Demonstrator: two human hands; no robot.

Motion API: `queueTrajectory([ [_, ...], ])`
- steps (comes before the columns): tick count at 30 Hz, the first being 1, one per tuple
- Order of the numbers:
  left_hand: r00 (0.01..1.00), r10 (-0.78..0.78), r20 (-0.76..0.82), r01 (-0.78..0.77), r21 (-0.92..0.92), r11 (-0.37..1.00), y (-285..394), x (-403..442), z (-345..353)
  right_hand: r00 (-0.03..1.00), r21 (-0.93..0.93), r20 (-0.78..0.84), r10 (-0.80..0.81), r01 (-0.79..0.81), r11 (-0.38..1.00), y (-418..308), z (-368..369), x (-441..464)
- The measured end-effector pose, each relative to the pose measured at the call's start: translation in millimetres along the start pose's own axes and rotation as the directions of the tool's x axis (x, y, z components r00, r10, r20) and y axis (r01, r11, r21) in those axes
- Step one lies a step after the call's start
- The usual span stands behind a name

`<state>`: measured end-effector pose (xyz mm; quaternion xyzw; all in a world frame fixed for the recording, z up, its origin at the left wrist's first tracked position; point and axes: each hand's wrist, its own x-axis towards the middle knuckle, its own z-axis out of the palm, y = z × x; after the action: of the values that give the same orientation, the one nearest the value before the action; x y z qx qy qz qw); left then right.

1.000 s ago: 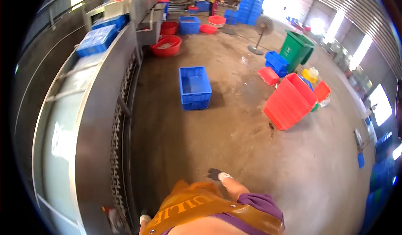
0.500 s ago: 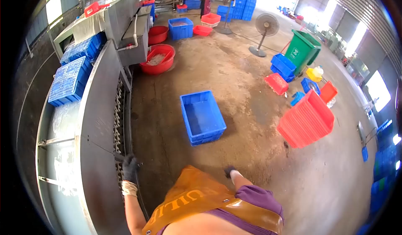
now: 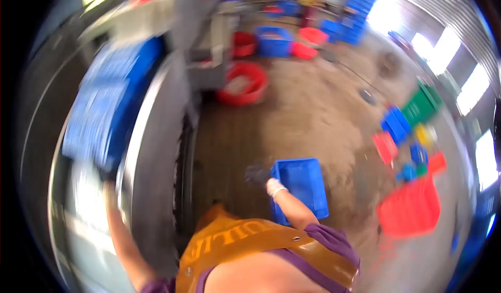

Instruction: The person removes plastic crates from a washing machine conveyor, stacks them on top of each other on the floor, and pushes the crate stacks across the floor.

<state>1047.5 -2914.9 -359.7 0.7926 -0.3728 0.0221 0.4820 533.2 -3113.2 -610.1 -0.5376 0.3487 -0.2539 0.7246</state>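
My left hand (image 3: 107, 173), in a dark glove, reaches into the metal trough at the near end of a blue crate (image 3: 94, 115). It touches or nearly touches the crate; blur hides the fingers. A second blue crate (image 3: 122, 58) lies behind the first in the trough. My right hand (image 3: 257, 174), also dark-gloved, is held out over the floor just left of a blue bin (image 3: 305, 183). Motion smears its fingers, and nothing large shows in it. The bin stands on the floor, with my right forearm crossing its left side.
The metal trough (image 3: 148, 115) runs along my left. Red tubs (image 3: 255, 84) stand beyond it, near another blue bin (image 3: 275, 45). To the right are a stack of red baskets (image 3: 409, 209) and a green wheeled bin (image 3: 421, 105). A person (image 3: 309, 6) stands far back.
My left hand has risen from the trough's outer side to the blue crate inside it. My right hand has swung forward and left. The view has turned left, and everything is blurred.
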Motion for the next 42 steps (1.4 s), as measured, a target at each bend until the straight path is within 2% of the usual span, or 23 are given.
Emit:
queueTrajectory([
  [3, 0.955, -0.266, 0.132, 0.263, 0.037, 0.964, -73.5, 46.9, 3.9, 0.994, -0.335, -0.011, 0.112, -0.109, 0.936, -18.3, -14.0, 38.9],
  [4, 0.928, -0.343, 0.147, 0.335, 0.078, 0.939, -89.6, 56.0, 5.2, 0.958, -0.1, -0.171, 0.232, -0.251, 0.963, -40.6, -0.3, 33.3],
  [6, 0.97, -0.073, -0.232, 0.07, -0.021, 0.997, -112.6, 58.6, 20.3, 0.884, 0.15, -0.276, 0.378, -0.349, 0.925, -69.0, 4.5, 47.5],
  [8, 0.945, 0.023, -0.325, 0.06, 0.243, 0.968, -113.5, 58.5, 7.3, 0.886, 0.181, -0.204, 0.417, -0.385, 0.905, -82.1, -5.0, 71.4],
  [10, 0.934, -0.023, -0.355, -0.005, -0.079, 0.997, -102.0, 57.1, -4.8, 0.981, -0.403, 0.048, -0.19, 0.193, 0.895, -93.0, -8.5, 108.5],
  [12, 0.944, -0.173, -0.282, 0.227, 0.171, 0.959, -34.3, 56.2, -31.3, 0.958, -0.492, 0.227, -0.173, 0.266, 0.829, -155.5, 30.8, 149.9],
  [13, 0.945, -0.141, -0.294, 0.254, 0.393, 0.884, 6.8, 58.2, -33.0, 0.956, -0.371, 0.258, 0.138, -0.034, 0.928, -197.3, 58.7, 178.0],
  [14, 0.938, -0.091, -0.336, 0.216, 0.356, 0.909, 1.2, 64.2, -34.1, 0.923, -0.328, 0.371, 0.106, 0.023, 0.944, -238.1, 90.5, 194.1],
  [16, 0.92, 0.07, -0.386, 0.101, 0.405, 0.909, 22.5, 73.9, -36.6, 0.735, -0.203, 0.677, 0.042, 0.132, 0.97, -272.4, 147.7, 235.4],
  [18, 0.925, 0.13, -0.356, 0.084, 0.527, 0.846, 62.7, 80.9, -43.8, 0.38, -0.026, 0.924, -0.031, 0.145, 0.989, -274.3, 197.2, 270.1],
  [20, 0.916, -0.033, -0.399, 0.165, 0.299, 0.94, 149.1, 96.1, -31.0, 0.051, -0.253, 0.963, 0.265, -0.176, 0.951, -338.9, 244.9, 262.7],
  [23, 0.912, -0.083, -0.402, 0.289, 0.486, 0.825, 213.5, 91.6, -8.5, -0.129, -0.373, 0.918, 0.375, -0.604, 0.704, -300.2, 275.2, 246.4],
  [24, 0.913, 0.007, -0.408, 0.22, 0.505, 0.835, 226.0, 87.1, -4.8, -0.302, -0.44, 0.891, 0.338, -0.756, 0.485, -276.7, 283.4, 243.8],
  [25, 0.885, -0.172, -0.432, 0.354, 0.387, 0.851, 229.0, 101.3, 8.6, -0.179, -0.322, 0.946, 0.271, -0.617, 0.718, -253.8, 283.3, 246.9],
  [27, 0.89, -0.137, -0.434, 0.334, 0.419, 0.844, 236.8, 95.5, 0.5, -0.13, -0.171, 0.983, 0.129, -0.391, 0.904, -263.6, 291.9, 232.8],
  [29, 0.869, -0.144, -0.473, 0.373, 0.436, 0.819, 246.0, 82.2, 19.4, -0.069, -0.177, 0.931, 0.358, -0.944, 0.28, -302.0, 276.3, 223.9],
  [30, 0.852, -0.158, -0.499, 0.406, 0.439, 0.802, 253.3, 79.3, 25.4, -0.108, -0.215, 0.924, 0.366, -0.94, 0.266, -298.7, 271.1, 223.9],
  [31, 0.835, -0.172, -0.523, 0.435, 0.437, 0.787, 265.4, 76.4, 27.7, 0.119, -0.094, 0.953, 0.277, -0.756, 0.647, -295.6, 266.5, 219.6],
  [33, 0.769, -0.228, -0.598, 0.536, 0.407, 0.74, 289.0, 72.6, 29.4, 0.239, 0.012, 0.965, 0.107, -0.447, 0.894, -297.1, 261.7, 216.5],
  [36, 0.549, -0.322, -0.771, 0.691, 0.202, 0.694, 306.1, 18.9, 29.8, 0.053, -0.081, 0.996, 0.076, 0.103, 0.991, -312.4, 248.7, 234.5],
  [37, 0.456, -0.347, -0.819, 0.584, -0.018, 0.811, 315.1, 16.9, 35.7, 0.026, -0.033, 0.999, 0.029, 0.171, 0.985, -310.2, 254.1, 252.4],
  [39, 0.432, -0.209, -0.877, 0.604, 0.109, 0.79, 337.0, -3.0, 53.8, -0.033, 0.021, 0.999, -0.014, 0.216, 0.976, -315.6, 247.6, 242.5],
  [42, 0.368, -0.131, -0.921, 0.621, 0.138, 0.771, 375.6, -26.9, 63.8, -0.086, -0.227, 0.974, 0.211, -0.305, 0.925, -354.6, 244.5, 212.6],
])
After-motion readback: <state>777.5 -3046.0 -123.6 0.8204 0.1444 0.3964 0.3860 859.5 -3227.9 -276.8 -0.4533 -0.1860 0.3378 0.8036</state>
